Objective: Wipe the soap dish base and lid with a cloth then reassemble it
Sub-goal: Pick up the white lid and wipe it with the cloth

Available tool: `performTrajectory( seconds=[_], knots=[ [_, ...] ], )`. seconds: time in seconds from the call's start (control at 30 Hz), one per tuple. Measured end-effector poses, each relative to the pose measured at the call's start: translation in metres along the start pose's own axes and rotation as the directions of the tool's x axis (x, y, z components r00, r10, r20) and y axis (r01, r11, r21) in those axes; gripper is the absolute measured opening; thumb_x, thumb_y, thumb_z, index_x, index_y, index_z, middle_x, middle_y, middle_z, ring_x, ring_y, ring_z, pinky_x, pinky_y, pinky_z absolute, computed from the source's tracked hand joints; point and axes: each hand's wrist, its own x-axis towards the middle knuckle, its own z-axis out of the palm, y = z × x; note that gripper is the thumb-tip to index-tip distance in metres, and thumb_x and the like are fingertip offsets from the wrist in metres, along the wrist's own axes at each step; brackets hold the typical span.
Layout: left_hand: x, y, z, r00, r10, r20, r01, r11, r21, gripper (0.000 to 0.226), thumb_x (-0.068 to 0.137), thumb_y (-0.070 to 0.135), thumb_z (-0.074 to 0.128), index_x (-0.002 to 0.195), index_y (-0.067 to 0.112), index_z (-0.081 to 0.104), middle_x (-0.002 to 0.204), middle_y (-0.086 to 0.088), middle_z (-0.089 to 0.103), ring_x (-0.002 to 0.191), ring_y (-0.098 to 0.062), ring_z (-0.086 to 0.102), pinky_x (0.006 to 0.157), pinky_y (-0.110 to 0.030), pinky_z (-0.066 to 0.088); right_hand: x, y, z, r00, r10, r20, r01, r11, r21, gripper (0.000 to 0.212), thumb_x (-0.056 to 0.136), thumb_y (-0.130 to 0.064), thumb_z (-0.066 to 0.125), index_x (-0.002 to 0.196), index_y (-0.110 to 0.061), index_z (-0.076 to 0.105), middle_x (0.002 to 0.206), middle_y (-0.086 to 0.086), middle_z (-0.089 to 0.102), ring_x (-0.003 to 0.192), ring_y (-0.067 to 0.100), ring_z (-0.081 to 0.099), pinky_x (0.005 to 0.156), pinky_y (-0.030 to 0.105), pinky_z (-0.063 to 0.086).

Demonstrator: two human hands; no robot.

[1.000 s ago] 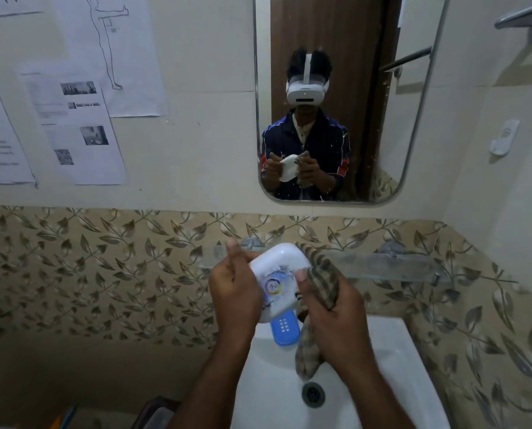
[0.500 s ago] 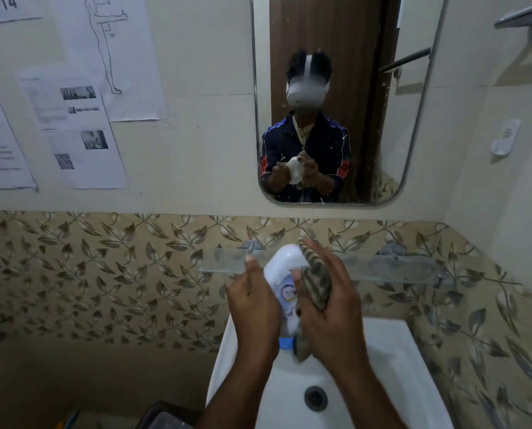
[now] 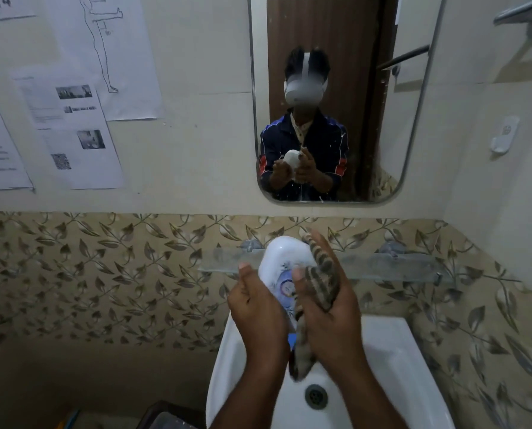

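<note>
Wiping under way, reassembly not yet done. Left hand [image 3: 260, 308] grips white soap dish part [image 3: 284, 261], probably the lid, upright between both hands. Right hand [image 3: 332, 311] presses striped cloth [image 3: 318, 274] against it. Blue piece [image 3: 292, 339] just below hands, over sink [image 3: 391, 360].

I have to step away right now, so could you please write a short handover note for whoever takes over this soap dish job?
Left hand: grip closed on the white soap dish piece, held upright above the sink.
Right hand: grip closed on the striped cloth, pressed against that piece's right side; the cloth's tail hangs toward the drain.
A bit of blue plastic shows low between the hands; it is too hidden to identify.
Done: wiping under way on this piece.
Left: finish wiping, wipe the other part, reassemble.
</note>
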Motion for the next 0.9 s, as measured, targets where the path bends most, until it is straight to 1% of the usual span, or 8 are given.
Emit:
performTrajectory(
  seconds=[0.1,0.2,0.33,0.53,0.63,0.7,0.8,0.9],
  knots=[
    [0.003,-0.003,-0.001,0.989,-0.147,-0.014,0.146,0.987,-0.073,0.049,0.104,0.045,0.039,0.091,0.007,0.067,0.073,-0.005,0.076,0.056,-0.015,0.071,0.048,-0.024,0.056,-0.013,0.004,0.008,0.996,0.092,0.021,-0.092,0.995,0.023,0.061,0.085,-0.03,0.068,0.139,-0.043,0.045,0.136,-0.022,0.057,0.12,-0.005,0.056,0.093,0.015,0.051],
    [0.008,-0.006,-0.008,0.986,-0.108,0.123,0.104,0.994,0.043,0.048,0.106,0.04,0.037,0.1,0.004,0.068,0.082,-0.008,0.076,0.06,-0.013,0.072,0.046,-0.021,0.053,-0.005,0.01,-0.01,0.992,0.117,0.049,-0.119,0.992,0.043,0.051,0.089,-0.018,0.066,0.135,-0.037,0.053,0.122,-0.017,0.068,0.108,0.001,0.066,0.08,0.017,0.056],
    [0.019,0.003,-0.011,0.948,0.02,0.317,-0.056,0.993,0.105,0.038,0.091,0.055,0.052,0.098,0.021,0.068,0.084,0.007,0.077,0.078,-0.006,0.075,0.059,-0.019,0.058,-0.003,0.015,-0.021,0.979,0.116,0.169,-0.106,0.992,-0.064,0.043,0.091,-0.027,0.062,0.134,-0.032,0.057,0.124,-0.018,0.067,0.117,0.003,0.061,0.098,0.03,0.052],
    [0.001,0.002,-0.008,0.895,0.075,0.44,-0.128,0.988,0.092,0.036,0.082,0.048,0.06,0.109,0.025,0.066,0.099,0.002,0.076,0.089,-0.006,0.073,0.07,-0.022,0.059,0.009,0.011,-0.009,0.989,-0.13,0.076,0.151,0.854,-0.498,0.06,0.092,-0.047,0.048,0.149,-0.032,0.035,0.158,-0.012,0.03,0.143,0.0,0.028,0.113,0.017,0.032],
    [0.003,0.001,-0.012,0.842,0.0,0.54,-0.005,1.0,0.008,0.047,0.093,0.042,0.063,0.132,0.017,0.061,0.123,-0.007,0.072,0.114,-0.023,0.069,0.095,-0.043,0.056,0.017,0.002,-0.008,0.991,-0.099,0.084,0.123,0.925,-0.359,0.06,0.092,-0.048,0.048,0.148,-0.031,0.037,0.156,-0.016,0.033,0.141,-0.006,0.029,0.114,0.017,0.031],
    [0.003,0.002,-0.013,0.857,-0.021,0.515,0.053,0.998,-0.046,0.062,0.084,0.054,0.065,0.132,0.014,0.061,0.123,-0.011,0.072,0.115,-0.028,0.068,0.097,-0.047,0.056,0.017,-0.001,-0.003,0.996,-0.009,0.094,0.032,0.969,-0.245,0.056,0.094,-0.046,0.052,0.147,-0.036,0.039,0.15,-0.02,0.042,0.135,-0.008,0.039,0.111,0.021,0.037],
    [-0.001,0.002,-0.012,0.858,-0.03,0.513,0.071,0.996,-0.061,0.053,0.093,0.06,0.052,0.127,0.021,0.063,0.123,-0.011,0.071,0.112,-0.022,0.07,0.094,-0.036,0.058,0.008,-0.007,0.008,0.986,0.067,0.154,-0.041,0.986,-0.163,0.059,0.091,-0.054,0.051,0.147,-0.037,0.038,0.146,-0.021,0.047,0.132,-0.007,0.044,0.111,0.029,0.041],
    [0.006,0.006,-0.015,0.832,-0.116,0.542,0.209,0.971,-0.113,0.041,0.085,0.058,0.058,0.113,0.03,0.069,0.121,-0.004,0.072,0.096,-0.004,0.072,0.077,-0.019,0.06,-0.005,-0.014,0.015,0.939,-0.07,0.337,0.163,0.953,-0.256,0.061,0.096,-0.045,0.047,0.152,-0.039,0.023,0.158,-0.026,0.023,0.145,-0.005,0.02,0.119,0.025,0.024]
  ],
)
